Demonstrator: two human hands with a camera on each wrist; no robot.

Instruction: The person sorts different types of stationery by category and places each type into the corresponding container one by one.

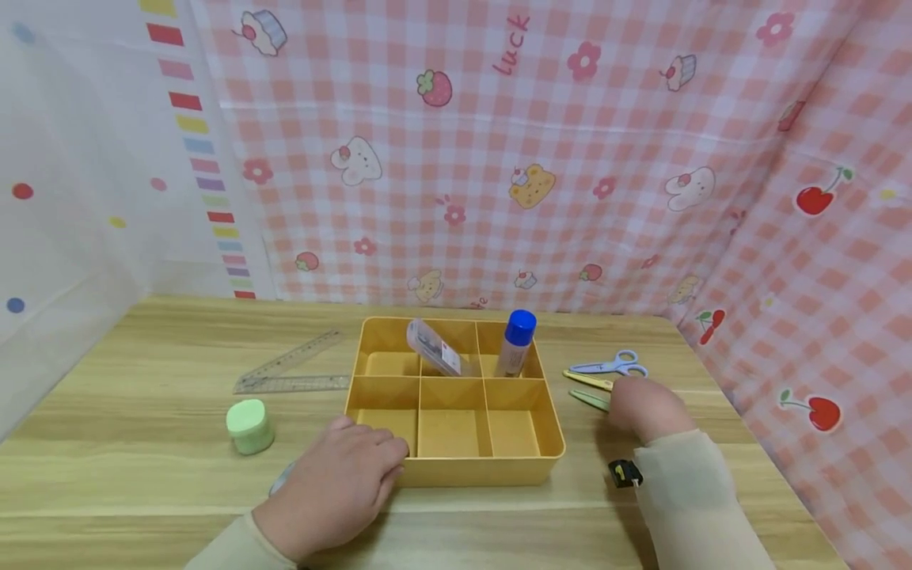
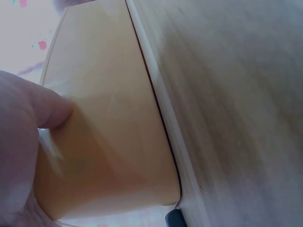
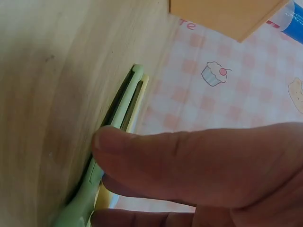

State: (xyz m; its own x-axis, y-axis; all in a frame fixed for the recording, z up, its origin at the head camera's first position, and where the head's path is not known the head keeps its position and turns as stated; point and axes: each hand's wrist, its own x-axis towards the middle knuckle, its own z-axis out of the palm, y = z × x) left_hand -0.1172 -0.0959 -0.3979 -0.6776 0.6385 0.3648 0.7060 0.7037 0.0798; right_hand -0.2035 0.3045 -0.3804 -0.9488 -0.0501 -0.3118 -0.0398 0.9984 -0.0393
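A yellow compartment box (image 1: 470, 473) stands mid-table. My left hand (image 1: 342, 479) grips its front left corner, thumb (image 2: 52, 106) against the outer wall in the left wrist view. In the back compartments lean a small clear plastic case (image 1: 433, 348) with a white label and a blue-capped glue stick (image 1: 514, 348). To the right of the box, my right hand (image 1: 648, 408) pinches green scissors (image 3: 125, 99) lying on the table, covering their handles in the head view. Yellow scissors (image 1: 587, 380) lie right behind them, then lilac scissors (image 1: 606, 367) farther back.
On the left are a clear folding ruler (image 1: 292, 383), opened in a V, and a light green rounded block (image 1: 249, 427). A small black item (image 1: 625, 473) with a yellow mark sits by my right sleeve. Checked cloth hangs along the table's back and right edges.
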